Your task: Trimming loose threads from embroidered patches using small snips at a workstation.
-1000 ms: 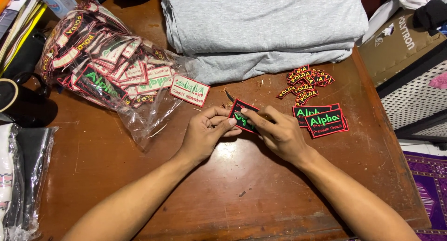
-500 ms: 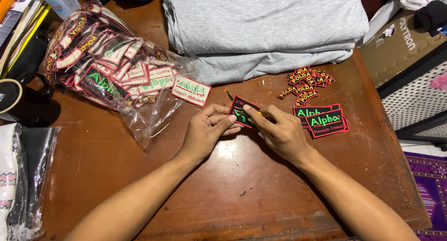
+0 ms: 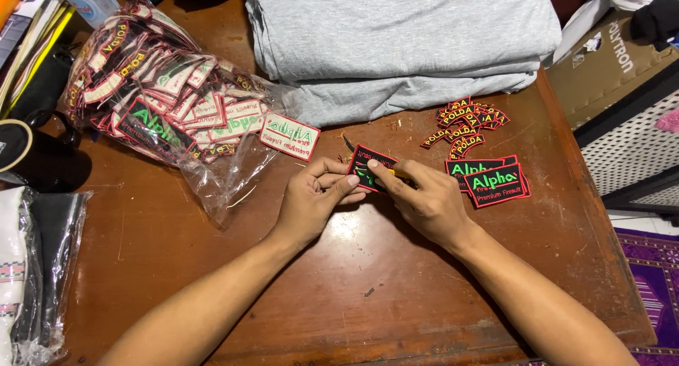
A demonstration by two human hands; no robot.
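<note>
Setting: on a worn brown wooden table (image 3: pixel 177 267), seen from above, two bare forearms reach in from the lower edge
Held patch: a small black rectangular embroidered patch with red border and green lettering (image 3: pixel 366 166) sits at the table's centre, pinched between both hands, tilted, its lower part hidden by fingertips
Left hand: the left hand (image 3: pixel 315 200) has thumb and forefinger closed on the patch's left edge; other fingers curled beneath
Right hand: the right hand (image 3: pixel 424 200) presses its forefinger across the patch's face, thumb underneath; a thin yellowish object shows under that finger, too small to identify
Right of the hands: a short stack of matching black patches (image 3: pixel 495 182) lies just beside the right hand; beyond it, a heap of small arched red-and-yellow patches (image 3: pixel 467 122)
Left of the hands: a clear plastic bag stuffed with mixed patches (image 3: pixel 163 104); one white patch with green lettering (image 3: pixel 288 135) lies at its mouth
Far edge: folded grey fabric (image 3: pixel 403 41), stacked
</note>
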